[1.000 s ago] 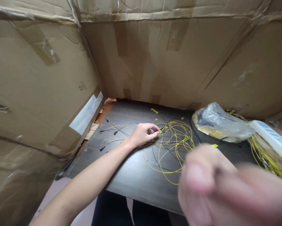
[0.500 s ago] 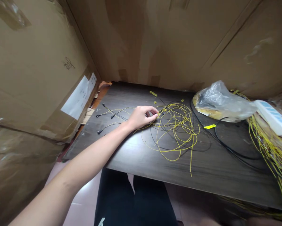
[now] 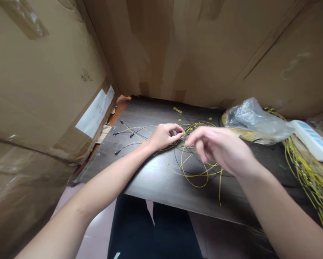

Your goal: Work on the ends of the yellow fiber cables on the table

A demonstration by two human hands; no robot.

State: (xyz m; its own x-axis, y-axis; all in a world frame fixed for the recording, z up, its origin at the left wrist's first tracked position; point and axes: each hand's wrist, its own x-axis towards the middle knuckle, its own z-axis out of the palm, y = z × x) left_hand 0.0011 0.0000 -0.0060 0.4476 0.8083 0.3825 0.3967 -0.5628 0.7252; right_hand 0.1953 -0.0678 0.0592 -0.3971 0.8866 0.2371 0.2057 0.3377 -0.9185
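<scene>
My left hand (image 3: 167, 136) rests on the dark table with thumb and fingertips pinched on a small yellow piece (image 3: 183, 133) at the edge of the wire tangle. Thin yellow wires (image 3: 195, 186) lie in loose loops, mixed with black ones, partly behind my right hand. My right hand (image 3: 218, 147) hovers over those loops, slightly blurred, with bent fingers apart and nothing visible in them. Left of my left hand, several wire ends carry black angled connectors (image 3: 117, 152).
Small yellow bits (image 3: 177, 110) lie at the back of the table (image 3: 150, 183). At the right are a clear plastic bag (image 3: 255, 120), a white power strip (image 3: 311, 140) and a yellow wire bundle (image 3: 304, 176). Cardboard walls (image 3: 164, 54) enclose the back and left.
My right hand, first large and blurred near the camera, dropped almost out of view, then came in over the yellow wires. My left hand has kept its pinch. The view has tilted downward.
</scene>
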